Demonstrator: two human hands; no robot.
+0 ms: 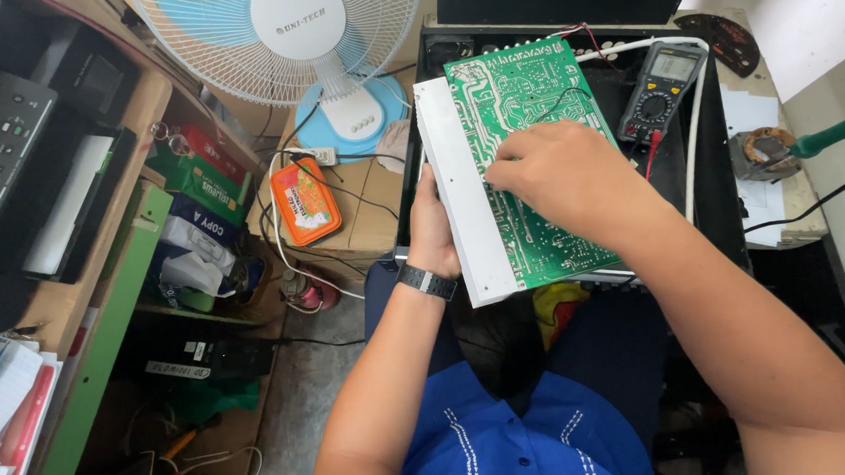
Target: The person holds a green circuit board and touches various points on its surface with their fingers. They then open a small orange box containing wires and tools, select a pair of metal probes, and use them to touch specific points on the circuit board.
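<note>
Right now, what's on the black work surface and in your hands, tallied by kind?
Green circuit boards, held by left hand and touched by right hand: 1
Multimeters: 1
White metal panels along the board's edge: 1
White cables: 1
Total: 4

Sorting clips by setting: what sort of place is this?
Likely a small electronics repair bench: a green circuit board held by the left hand, a multimeter, and a soldering iron nearby.
</note>
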